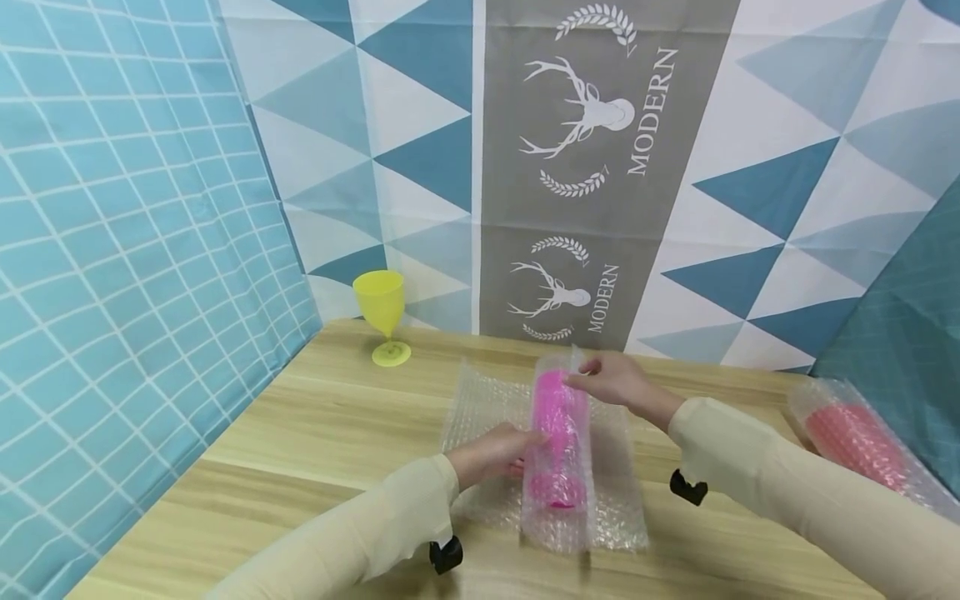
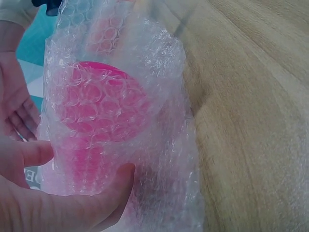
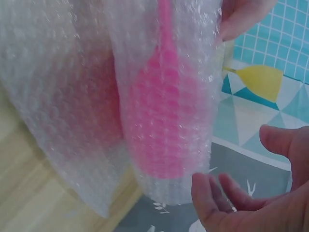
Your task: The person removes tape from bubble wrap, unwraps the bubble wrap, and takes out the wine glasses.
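A pink goblet (image 1: 558, 412) lies rolled in clear bubble wrap (image 1: 487, 400), its bowl toward the wall and its foot toward me. My left hand (image 1: 498, 454) grips the roll from the left near the stem, thumb on top. In the left wrist view, that thumb (image 2: 113, 198) presses against the wrap beside the round pink foot. At the bowl end, my right hand (image 1: 615, 379) has its fingertips at the roll's right edge. The right wrist view shows its thumb and fingers (image 3: 205, 193) spread apart, fingertips right by the wrap. Loose wrap spreads out under the roll.
A yellow goblet (image 1: 381, 312) stands upright at the table's back left. Red items in bubble wrap (image 1: 858, 442) lie at the right edge of the wooden table (image 1: 300, 442). A patterned cloth wall (image 1: 420, 125) rises behind the table, with blue gridded cloth (image 1: 127, 250) on the left.
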{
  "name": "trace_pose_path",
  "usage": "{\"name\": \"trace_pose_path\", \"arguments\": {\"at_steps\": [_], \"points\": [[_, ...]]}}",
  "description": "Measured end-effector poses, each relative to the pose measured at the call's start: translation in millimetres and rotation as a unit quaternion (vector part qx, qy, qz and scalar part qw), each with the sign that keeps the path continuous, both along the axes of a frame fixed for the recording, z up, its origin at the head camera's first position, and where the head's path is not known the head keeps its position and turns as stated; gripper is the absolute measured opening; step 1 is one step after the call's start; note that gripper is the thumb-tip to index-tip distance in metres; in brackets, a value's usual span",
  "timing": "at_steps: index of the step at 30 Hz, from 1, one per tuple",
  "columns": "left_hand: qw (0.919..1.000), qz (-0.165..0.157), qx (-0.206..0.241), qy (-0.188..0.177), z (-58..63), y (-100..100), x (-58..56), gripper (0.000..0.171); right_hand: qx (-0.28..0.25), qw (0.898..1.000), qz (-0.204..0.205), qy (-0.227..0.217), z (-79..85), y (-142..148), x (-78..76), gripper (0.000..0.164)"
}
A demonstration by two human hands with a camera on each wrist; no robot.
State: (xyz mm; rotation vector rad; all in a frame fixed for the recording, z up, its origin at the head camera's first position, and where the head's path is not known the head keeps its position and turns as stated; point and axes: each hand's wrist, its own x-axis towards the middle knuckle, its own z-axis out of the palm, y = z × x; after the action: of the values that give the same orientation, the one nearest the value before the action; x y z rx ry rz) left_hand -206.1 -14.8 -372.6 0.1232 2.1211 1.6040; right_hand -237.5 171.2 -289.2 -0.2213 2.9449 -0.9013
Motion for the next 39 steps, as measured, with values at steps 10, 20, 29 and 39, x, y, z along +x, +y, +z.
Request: {"name": "trace_pose_path", "arguments": {"at_steps": [10,20,29,39], "points": [[1.0000,0.009,-0.004,0.001,3.0,3,1.1,0.042,0.058,0.998,0.026,0.003,8.7,-16,-16.3,0.032],[1.0000,0.002,0.003,-0.008,2.5,2,1.3,0.045,0.056,0.998,0.014,-0.014,4.5,-24,-21.4,0.037],[0.9999,-0.007,-0.008,-0.010,4.3,2,0.8,0.049,0.127,0.991,0.031,0.017,-0.3,-31,-31.1,0.047],[0.9998,-0.006,-0.007,-0.016,5.5,3,-0.2,0.047,0.117,0.993,0.023,-0.005,-3.3,-41,-35.1,0.039]]}}
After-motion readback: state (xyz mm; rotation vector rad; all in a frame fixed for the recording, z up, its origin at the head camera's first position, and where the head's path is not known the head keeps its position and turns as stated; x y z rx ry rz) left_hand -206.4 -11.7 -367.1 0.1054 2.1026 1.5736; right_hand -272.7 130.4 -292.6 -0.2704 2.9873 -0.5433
